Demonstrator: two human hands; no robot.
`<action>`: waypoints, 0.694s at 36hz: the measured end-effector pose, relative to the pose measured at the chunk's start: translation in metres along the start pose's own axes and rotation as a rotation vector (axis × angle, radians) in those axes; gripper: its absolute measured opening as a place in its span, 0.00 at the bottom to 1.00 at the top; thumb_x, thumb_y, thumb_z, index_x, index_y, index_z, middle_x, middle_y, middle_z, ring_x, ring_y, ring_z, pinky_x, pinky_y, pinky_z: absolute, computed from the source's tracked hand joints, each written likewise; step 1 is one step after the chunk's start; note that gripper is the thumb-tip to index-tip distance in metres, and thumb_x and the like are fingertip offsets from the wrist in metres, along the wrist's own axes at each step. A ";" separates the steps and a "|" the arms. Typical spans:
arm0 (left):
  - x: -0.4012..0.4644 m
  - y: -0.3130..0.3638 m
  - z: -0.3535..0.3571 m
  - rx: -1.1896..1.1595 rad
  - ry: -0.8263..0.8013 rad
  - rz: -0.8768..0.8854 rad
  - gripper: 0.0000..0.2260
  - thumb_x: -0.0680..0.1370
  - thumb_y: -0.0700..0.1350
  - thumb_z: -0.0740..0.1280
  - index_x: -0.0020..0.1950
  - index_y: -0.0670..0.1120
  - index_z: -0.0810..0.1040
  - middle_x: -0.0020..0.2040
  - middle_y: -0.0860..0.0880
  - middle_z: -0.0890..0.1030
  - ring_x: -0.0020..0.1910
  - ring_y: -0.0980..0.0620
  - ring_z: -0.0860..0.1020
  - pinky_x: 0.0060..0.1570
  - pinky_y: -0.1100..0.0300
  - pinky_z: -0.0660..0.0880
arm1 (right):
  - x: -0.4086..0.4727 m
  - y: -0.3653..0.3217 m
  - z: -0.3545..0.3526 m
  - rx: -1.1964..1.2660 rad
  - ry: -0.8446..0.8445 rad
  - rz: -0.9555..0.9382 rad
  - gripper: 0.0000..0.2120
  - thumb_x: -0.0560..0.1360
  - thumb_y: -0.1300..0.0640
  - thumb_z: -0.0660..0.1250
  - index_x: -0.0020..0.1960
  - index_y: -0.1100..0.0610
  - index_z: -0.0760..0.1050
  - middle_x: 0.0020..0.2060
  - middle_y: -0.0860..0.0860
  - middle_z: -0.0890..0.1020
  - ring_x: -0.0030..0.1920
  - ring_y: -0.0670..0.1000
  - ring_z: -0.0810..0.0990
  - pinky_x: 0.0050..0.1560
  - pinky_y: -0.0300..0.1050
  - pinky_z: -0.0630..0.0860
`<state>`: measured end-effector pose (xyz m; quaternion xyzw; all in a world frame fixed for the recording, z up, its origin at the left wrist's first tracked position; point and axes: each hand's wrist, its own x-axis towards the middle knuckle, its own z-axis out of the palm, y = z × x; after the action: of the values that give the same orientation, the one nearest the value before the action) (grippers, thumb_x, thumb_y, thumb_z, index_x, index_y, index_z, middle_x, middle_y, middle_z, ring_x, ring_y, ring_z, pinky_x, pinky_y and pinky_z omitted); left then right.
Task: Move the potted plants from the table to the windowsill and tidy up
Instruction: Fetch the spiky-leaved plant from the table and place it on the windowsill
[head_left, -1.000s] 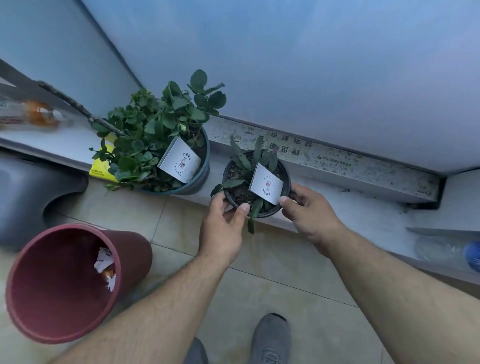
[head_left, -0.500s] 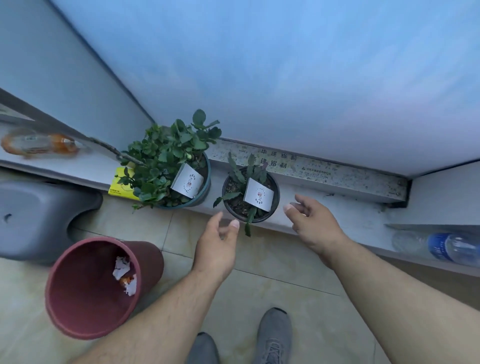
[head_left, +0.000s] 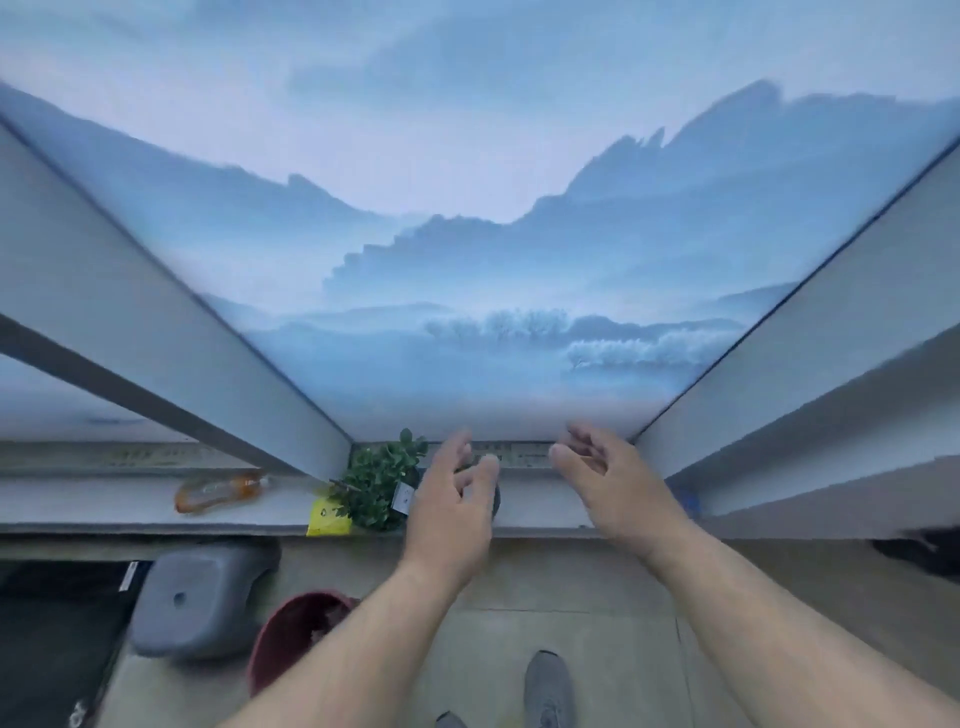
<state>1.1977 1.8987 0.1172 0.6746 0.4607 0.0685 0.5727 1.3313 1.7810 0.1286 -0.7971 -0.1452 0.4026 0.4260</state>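
A bushy green potted plant (head_left: 378, 483) with a white tag stands on the grey windowsill (head_left: 540, 501) in front of the window. A small dark pot (head_left: 496, 500) stands to its right, almost fully hidden behind my left hand (head_left: 451, 512). My left hand hovers in front of it, fingers apart, holding nothing. My right hand (head_left: 610, 486) is raised further right over the sill, also spread and empty.
An orange bottle (head_left: 221, 490) lies on the sill at left, and a yellow packet (head_left: 324, 517) sits beside the bushy plant. Below are a grey plastic stool (head_left: 200, 600) and a dark red bin (head_left: 293, 634). The window has a blue landscape film.
My hands let go of the small pot and drew back from it. My head rose and tilted up, so the sill and plants now look smaller and lower.
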 end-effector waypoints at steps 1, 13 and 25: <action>-0.015 0.025 -0.006 -0.005 -0.014 0.028 0.23 0.82 0.53 0.64 0.77 0.53 0.67 0.68 0.55 0.74 0.59 0.67 0.75 0.63 0.62 0.69 | -0.021 -0.019 -0.012 0.022 0.020 -0.014 0.28 0.81 0.49 0.68 0.78 0.54 0.67 0.67 0.46 0.77 0.64 0.43 0.76 0.64 0.37 0.68; -0.128 0.178 -0.031 0.042 -0.289 0.489 0.19 0.80 0.58 0.65 0.71 0.63 0.70 0.67 0.62 0.75 0.61 0.60 0.79 0.63 0.47 0.78 | -0.231 -0.100 -0.084 0.268 0.460 -0.214 0.31 0.81 0.44 0.67 0.80 0.52 0.64 0.72 0.45 0.74 0.68 0.44 0.75 0.73 0.46 0.71; -0.264 0.165 0.033 0.044 -0.805 0.582 0.15 0.77 0.58 0.70 0.63 0.64 0.75 0.59 0.63 0.81 0.50 0.64 0.81 0.59 0.42 0.80 | -0.419 -0.008 -0.059 0.589 0.999 -0.119 0.30 0.81 0.49 0.67 0.80 0.57 0.63 0.75 0.52 0.74 0.70 0.46 0.76 0.75 0.52 0.71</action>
<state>1.1587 1.7038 0.3589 0.7600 -0.0032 -0.0502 0.6479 1.1118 1.5123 0.3703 -0.7287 0.1470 -0.0235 0.6685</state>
